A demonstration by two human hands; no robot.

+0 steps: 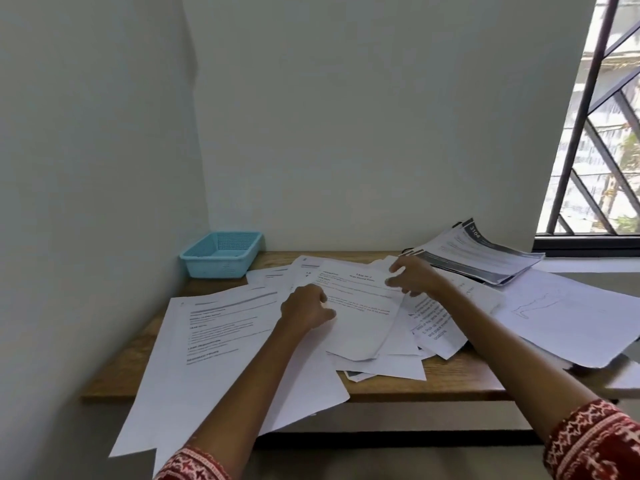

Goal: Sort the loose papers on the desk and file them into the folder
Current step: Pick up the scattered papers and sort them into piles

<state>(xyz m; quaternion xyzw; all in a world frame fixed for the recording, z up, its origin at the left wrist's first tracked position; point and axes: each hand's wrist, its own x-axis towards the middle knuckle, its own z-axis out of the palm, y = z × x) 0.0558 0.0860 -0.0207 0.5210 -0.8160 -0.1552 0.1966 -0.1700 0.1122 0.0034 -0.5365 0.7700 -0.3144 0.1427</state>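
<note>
Loose white printed papers (221,327) lie scattered and overlapping across a wooden desk (450,379). One printed sheet (360,313) tops the middle heap. My left hand (306,306) grips that sheet at its left edge, fingers curled. My right hand (414,275) pinches the sheet's upper right corner. A stack of papers with grey and black bands (485,254) lies at the back right; whether it is the folder I cannot tell.
A light blue plastic basket (221,254) stands in the back left corner by the walls. Large sheets (571,313) overhang the desk's right and front edges. A barred window (595,133) is at the right.
</note>
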